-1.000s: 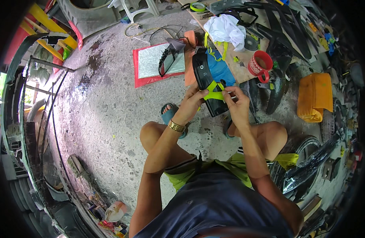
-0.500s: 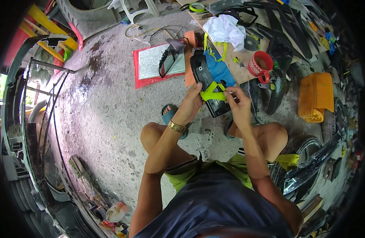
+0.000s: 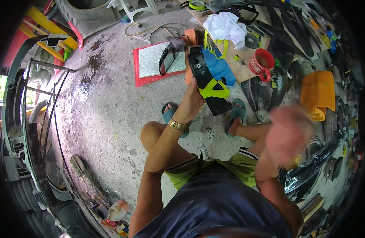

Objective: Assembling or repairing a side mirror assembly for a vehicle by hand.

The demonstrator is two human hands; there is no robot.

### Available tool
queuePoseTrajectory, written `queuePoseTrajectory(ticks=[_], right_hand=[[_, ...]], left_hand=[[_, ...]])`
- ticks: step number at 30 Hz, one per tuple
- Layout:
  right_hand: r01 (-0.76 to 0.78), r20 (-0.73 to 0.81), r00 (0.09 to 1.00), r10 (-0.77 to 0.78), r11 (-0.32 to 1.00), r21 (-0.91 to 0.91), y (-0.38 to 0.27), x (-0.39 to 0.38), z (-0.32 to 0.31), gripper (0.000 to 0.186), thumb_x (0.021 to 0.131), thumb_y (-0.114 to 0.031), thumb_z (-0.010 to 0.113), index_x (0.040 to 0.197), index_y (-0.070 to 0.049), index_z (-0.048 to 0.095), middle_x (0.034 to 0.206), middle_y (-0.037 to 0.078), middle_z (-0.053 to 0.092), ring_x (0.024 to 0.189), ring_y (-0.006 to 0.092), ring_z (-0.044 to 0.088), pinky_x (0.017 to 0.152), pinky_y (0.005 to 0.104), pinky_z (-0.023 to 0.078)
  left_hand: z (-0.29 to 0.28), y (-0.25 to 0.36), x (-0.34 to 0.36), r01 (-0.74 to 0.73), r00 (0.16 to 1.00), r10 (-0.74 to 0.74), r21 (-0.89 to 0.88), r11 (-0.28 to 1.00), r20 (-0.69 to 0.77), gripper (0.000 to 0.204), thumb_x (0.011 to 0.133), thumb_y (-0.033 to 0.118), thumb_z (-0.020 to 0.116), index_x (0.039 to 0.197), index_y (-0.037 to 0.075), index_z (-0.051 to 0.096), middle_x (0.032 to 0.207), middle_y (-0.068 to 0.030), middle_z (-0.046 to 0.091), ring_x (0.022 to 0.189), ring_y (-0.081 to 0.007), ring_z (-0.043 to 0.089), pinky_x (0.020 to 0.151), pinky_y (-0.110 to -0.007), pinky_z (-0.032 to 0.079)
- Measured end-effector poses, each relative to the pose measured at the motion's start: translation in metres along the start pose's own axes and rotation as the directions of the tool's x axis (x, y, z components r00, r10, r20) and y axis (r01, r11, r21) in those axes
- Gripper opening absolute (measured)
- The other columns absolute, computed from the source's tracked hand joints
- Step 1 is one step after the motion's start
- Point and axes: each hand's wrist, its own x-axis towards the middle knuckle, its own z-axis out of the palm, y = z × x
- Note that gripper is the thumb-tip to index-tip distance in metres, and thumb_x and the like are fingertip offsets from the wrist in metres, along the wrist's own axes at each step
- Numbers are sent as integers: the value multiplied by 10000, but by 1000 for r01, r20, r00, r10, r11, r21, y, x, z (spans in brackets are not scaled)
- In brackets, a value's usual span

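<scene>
Find the long black panel (image 3: 201, 70) in the grip of the left hand (image 3: 192, 101), tilted, just off the near-left corner of the wooden surface (image 3: 243, 74). Possibly propped against the surface's left edge too; cannot tell. Looks like moulded plastic: likely light, stiff, slick on the smooth faces, apt to scratch or crack if bent hard. Best taken by the long rims or bare ends, clear of the yellow-green tape (image 3: 218, 94), laid across the lower half in crossing bands, thin, flexible, probably sticky beneath.

Note the left fingers closed on the panel's left rim. Cannot tell whether to call the right fingers wide or narrow, with the right hand (image 3: 290, 133) blurred, well apart, over the right leg.

Beside the panel, at the surface's left edge, notice a creased, thin blue sheet (image 3: 217, 65). By the near edge, see a glossy red mug (image 3: 262, 59); farther back, a crumpled white cloth (image 3: 226, 28). On the rough concrete floor (image 3: 111, 119), see a flat silvery sheet (image 3: 150, 65), red-bordered.
</scene>
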Motion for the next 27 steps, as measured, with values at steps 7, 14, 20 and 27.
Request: queuePoseTrajectory(ticks=[7,14,20,27], right_hand=[[235,115,947,-300,893,385,-81,20,0,276,909,-284,556,1074,-63,556,1095,46,573,939,155,551,894,356,427],[330,118,803,-584,600,728,-95,76,101,307,895,-335,623,1139,-180,519,1022,-95,554,1016,61,494,972,303,342],[173,142,971,-194,974,148,-57,32,62,250,910,-302,603,987,-71,665,948,86,622,782,202,613,742,312,499],[-63,478,823,307,886,-460,59,27,38,159,820,44,629,975,10,636,994,103,614,806,187,610,745,291,485]], left_hand=[[-5,3,-1,-4,999,5,13,1000,-39,629,997,571,336,1432,121,391,1409,-51,492,1290,-210,464,1084,-380,328],[-5,0,1,8,1000,-8,-1,1000,-21,636,995,577,332,1428,116,399,1394,-52,509,1275,-217,479,1076,-383,336],[-10,1,-6,-11,999,12,7,1000,-40,622,997,566,341,1428,122,399,1397,-44,506,1274,-213,479,1073,-382,339],[-10,-1,-4,-33,999,33,18,999,-23,446,986,329,504,1358,87,463,1311,-69,568,1208,-211,536,1039,-391,382]])
